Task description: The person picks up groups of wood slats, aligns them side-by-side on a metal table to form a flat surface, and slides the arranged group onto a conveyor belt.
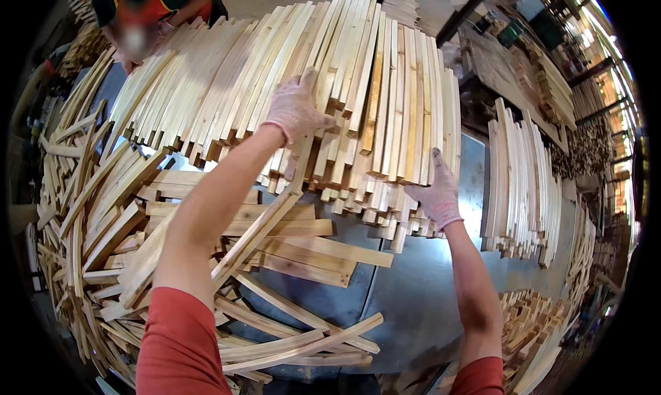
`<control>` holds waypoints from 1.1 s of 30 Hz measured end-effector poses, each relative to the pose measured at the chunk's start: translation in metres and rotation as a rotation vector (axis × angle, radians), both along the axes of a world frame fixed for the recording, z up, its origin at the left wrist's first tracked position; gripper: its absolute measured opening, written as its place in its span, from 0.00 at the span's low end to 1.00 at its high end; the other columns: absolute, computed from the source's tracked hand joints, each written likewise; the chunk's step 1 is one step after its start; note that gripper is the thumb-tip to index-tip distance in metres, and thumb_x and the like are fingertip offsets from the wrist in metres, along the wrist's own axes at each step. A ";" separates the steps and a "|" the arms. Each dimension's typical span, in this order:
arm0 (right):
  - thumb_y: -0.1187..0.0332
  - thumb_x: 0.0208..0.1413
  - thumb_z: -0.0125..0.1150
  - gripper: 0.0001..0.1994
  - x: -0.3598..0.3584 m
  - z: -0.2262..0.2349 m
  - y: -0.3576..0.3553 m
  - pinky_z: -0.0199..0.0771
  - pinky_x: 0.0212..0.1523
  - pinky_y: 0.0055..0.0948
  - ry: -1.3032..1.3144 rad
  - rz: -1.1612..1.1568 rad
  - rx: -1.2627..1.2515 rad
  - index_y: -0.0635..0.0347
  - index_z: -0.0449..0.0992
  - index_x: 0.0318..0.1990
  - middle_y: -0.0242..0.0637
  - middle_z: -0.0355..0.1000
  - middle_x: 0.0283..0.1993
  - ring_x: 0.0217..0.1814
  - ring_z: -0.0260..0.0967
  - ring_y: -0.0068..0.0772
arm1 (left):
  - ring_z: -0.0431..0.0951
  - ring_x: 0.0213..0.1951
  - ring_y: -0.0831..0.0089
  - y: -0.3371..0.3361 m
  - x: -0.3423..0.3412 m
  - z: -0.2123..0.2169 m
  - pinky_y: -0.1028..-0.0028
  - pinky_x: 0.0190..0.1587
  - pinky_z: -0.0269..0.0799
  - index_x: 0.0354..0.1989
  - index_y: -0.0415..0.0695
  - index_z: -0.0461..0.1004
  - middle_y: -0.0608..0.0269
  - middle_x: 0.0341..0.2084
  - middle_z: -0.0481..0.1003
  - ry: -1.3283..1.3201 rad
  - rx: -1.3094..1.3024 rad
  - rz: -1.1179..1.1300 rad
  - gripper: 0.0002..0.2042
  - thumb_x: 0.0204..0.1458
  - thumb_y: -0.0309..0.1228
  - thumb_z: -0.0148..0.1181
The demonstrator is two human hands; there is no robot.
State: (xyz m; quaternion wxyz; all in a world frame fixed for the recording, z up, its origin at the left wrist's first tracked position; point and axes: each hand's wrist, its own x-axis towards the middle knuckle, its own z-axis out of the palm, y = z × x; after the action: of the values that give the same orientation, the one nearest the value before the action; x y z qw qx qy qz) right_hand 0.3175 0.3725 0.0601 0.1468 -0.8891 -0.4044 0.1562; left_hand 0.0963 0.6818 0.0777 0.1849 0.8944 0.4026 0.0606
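A wide stack of long, pale wooden strips lies side by side across the metal table, with uneven near ends. My left hand, in a light pinkish work glove, rests on top of the strips with fingers and thumb spread. At the near right corner of the stack is my right hand, gloved alike. Its fingers are stretched out along the right side, and its thumb lies by the strip ends. Neither hand is closed around a strip. One loose strip slants below my left hand, leaning up to the stack.
Jumbled loose strips heap up at left, with flat boards nearer the middle of the metal table. A smaller strip stack stands at right. Beyond the far left end, another person is at the strips. A wooden workbench stands behind.
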 end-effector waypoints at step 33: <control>0.63 0.58 0.72 0.43 -0.031 0.015 -0.322 0.74 0.68 0.39 1.026 -0.576 0.745 0.62 0.56 0.78 0.51 0.73 0.68 0.67 0.75 0.42 | 0.69 0.69 0.42 -0.367 -0.052 -0.013 0.52 0.73 0.63 0.75 0.37 0.60 0.36 0.67 0.67 -0.255 -0.093 -0.186 0.50 0.38 0.31 0.79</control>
State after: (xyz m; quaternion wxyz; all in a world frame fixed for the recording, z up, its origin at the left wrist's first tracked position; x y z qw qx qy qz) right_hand 0.2861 0.0509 0.0755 0.6502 -0.6653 -0.0584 0.3622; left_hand 0.0442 0.3149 0.0647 0.2805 0.9034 0.2939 0.1375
